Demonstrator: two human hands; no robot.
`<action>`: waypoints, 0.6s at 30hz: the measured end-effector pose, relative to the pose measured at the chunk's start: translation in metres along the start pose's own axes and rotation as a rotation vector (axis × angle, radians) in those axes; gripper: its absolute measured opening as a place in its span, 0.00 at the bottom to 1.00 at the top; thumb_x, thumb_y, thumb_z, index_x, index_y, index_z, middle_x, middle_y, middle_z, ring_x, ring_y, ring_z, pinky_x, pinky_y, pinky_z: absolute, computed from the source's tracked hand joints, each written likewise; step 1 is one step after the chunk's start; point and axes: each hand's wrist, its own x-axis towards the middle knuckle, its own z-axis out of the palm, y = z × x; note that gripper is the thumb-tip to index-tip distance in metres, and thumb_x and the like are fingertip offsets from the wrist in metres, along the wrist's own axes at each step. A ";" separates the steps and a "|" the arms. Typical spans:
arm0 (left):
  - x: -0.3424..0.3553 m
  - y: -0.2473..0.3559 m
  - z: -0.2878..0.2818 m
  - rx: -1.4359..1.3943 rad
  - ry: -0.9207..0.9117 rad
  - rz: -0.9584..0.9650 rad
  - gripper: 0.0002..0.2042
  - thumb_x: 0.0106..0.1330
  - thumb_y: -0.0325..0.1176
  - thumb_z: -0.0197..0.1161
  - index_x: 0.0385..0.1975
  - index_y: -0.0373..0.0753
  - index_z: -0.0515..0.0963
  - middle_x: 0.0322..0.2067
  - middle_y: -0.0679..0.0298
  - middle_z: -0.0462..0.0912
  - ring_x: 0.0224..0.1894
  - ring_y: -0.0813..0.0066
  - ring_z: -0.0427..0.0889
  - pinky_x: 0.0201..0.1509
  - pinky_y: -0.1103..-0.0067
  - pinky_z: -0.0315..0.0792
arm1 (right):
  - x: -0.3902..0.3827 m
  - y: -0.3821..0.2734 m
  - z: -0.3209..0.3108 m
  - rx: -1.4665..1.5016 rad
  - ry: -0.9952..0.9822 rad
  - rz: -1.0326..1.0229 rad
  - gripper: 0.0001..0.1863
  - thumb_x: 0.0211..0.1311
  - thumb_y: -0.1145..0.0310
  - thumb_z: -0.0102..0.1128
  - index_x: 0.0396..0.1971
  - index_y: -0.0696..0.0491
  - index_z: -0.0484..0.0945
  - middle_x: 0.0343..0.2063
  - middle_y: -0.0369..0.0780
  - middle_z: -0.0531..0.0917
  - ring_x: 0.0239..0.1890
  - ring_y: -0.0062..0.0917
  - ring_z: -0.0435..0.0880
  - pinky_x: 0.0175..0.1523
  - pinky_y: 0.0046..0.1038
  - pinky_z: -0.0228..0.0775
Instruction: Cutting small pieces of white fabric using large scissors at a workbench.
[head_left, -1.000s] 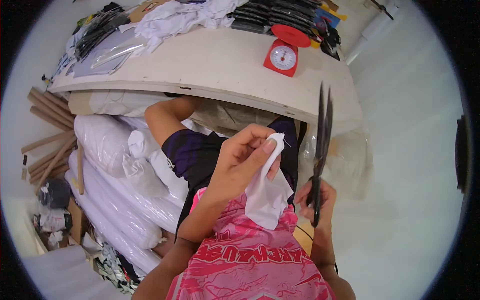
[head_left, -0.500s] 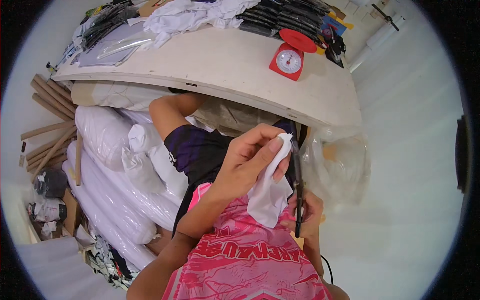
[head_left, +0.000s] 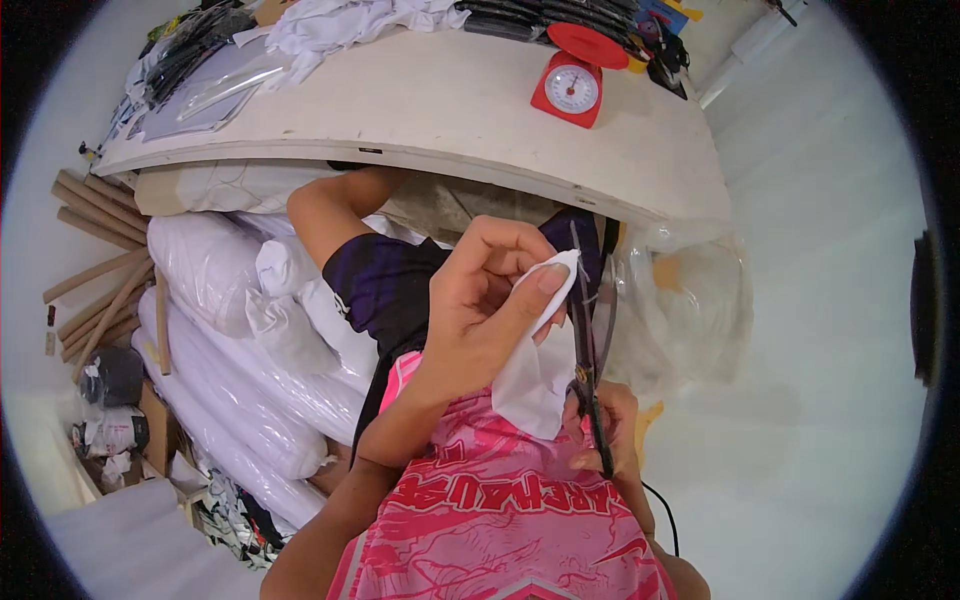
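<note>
Pinched between the thumb and fingers of my left hand [head_left: 495, 300] is a piece of white cloth [head_left: 535, 385], its lower part hanging down over my pink shirt. Dark scissors [head_left: 587, 375] are gripped by my right hand [head_left: 615, 430], low beside my body. Their long blades point up and stand just right of the cloth's pinched edge, slightly apart at the tip. A few loose threads show near the blades. Whether the blades touch the cloth I cannot tell. Part of my right hand is hidden behind the scissors' handle.
Ahead stands a white table [head_left: 420, 110] bearing a red dial scale [head_left: 572, 90], heaped white cloth [head_left: 350, 30] and dark packets. At left lie plastic-wrapped white rolls [head_left: 230, 380] and brown cardboard tubes [head_left: 105, 215]. A clear plastic bag [head_left: 690, 300] sits at right.
My left hand has risen a little and shifted left with the cloth. The scissors have turned, and their blades now show parted along the cloth's edge. The view has shifted slightly.
</note>
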 end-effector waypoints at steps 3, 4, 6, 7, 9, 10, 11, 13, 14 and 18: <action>-0.001 -0.001 0.002 0.028 0.010 0.025 0.07 0.64 0.22 0.56 0.39 0.32 0.67 0.27 0.62 0.75 0.22 0.84 0.73 0.22 0.87 0.65 | 0.004 0.001 0.004 0.037 -0.026 -0.058 0.26 0.28 0.56 0.79 0.22 0.59 0.74 0.16 0.33 0.71 0.15 0.13 0.66 0.21 0.16 0.53; 0.000 -0.002 0.002 0.083 0.016 0.045 0.07 0.65 0.23 0.55 0.39 0.33 0.66 0.25 0.61 0.75 0.20 0.82 0.72 0.20 0.86 0.64 | 0.004 -0.002 0.006 0.087 -0.025 -0.022 0.26 0.29 0.56 0.79 0.21 0.59 0.74 0.16 0.33 0.71 0.15 0.13 0.66 0.20 0.16 0.52; 0.000 -0.003 0.001 0.140 0.020 0.063 0.06 0.66 0.24 0.54 0.38 0.34 0.65 0.23 0.60 0.74 0.18 0.80 0.70 0.18 0.85 0.63 | 0.004 0.000 0.006 0.139 -0.023 0.012 0.26 0.29 0.56 0.79 0.21 0.59 0.74 0.16 0.33 0.71 0.14 0.12 0.66 0.20 0.15 0.52; -0.001 -0.004 -0.001 0.086 0.018 0.079 0.07 0.64 0.22 0.56 0.39 0.33 0.67 0.27 0.61 0.75 0.21 0.82 0.72 0.21 0.86 0.65 | 0.004 0.002 0.005 0.116 -0.048 -0.027 0.26 0.29 0.57 0.79 0.21 0.59 0.74 0.16 0.32 0.71 0.14 0.12 0.66 0.19 0.15 0.52; -0.002 -0.006 -0.002 0.033 0.014 0.092 0.07 0.62 0.20 0.57 0.39 0.32 0.70 0.30 0.62 0.76 0.25 0.84 0.74 0.23 0.88 0.67 | 0.004 0.004 0.003 0.094 -0.071 -0.066 0.26 0.29 0.57 0.80 0.21 0.59 0.74 0.16 0.32 0.71 0.14 0.11 0.66 0.19 0.14 0.52; -0.003 -0.006 -0.003 0.101 0.049 0.097 0.07 0.61 0.19 0.58 0.38 0.31 0.70 0.31 0.62 0.76 0.27 0.84 0.74 0.26 0.87 0.68 | 0.003 0.002 0.003 0.096 -0.079 -0.035 0.26 0.29 0.57 0.79 0.21 0.59 0.74 0.16 0.32 0.71 0.14 0.11 0.66 0.19 0.14 0.52; -0.003 -0.007 -0.003 0.170 0.085 0.101 0.08 0.61 0.18 0.58 0.38 0.31 0.71 0.32 0.61 0.75 0.29 0.83 0.74 0.29 0.87 0.69 | 0.003 0.001 0.004 0.097 -0.087 -0.004 0.26 0.30 0.57 0.79 0.21 0.59 0.74 0.16 0.32 0.71 0.14 0.11 0.66 0.19 0.14 0.53; 0.001 -0.007 -0.002 0.169 0.070 0.136 0.08 0.60 0.17 0.59 0.37 0.31 0.72 0.33 0.60 0.75 0.31 0.82 0.74 0.33 0.87 0.69 | 0.001 0.000 0.006 0.146 -0.065 0.024 0.26 0.30 0.56 0.79 0.21 0.59 0.74 0.16 0.31 0.71 0.14 0.11 0.66 0.19 0.14 0.52; 0.002 -0.007 -0.002 0.166 0.058 0.173 0.08 0.59 0.16 0.59 0.37 0.31 0.72 0.33 0.60 0.74 0.33 0.81 0.74 0.36 0.86 0.69 | 0.000 0.000 0.007 0.192 -0.046 0.053 0.26 0.30 0.56 0.79 0.21 0.59 0.74 0.16 0.31 0.71 0.14 0.10 0.66 0.19 0.14 0.52; 0.003 -0.007 -0.003 0.177 0.031 0.159 0.09 0.57 0.15 0.60 0.36 0.30 0.72 0.34 0.58 0.74 0.36 0.79 0.74 0.40 0.84 0.69 | 0.000 0.001 0.005 0.138 -0.053 0.021 0.25 0.31 0.56 0.79 0.20 0.58 0.74 0.15 0.31 0.71 0.14 0.10 0.66 0.19 0.14 0.52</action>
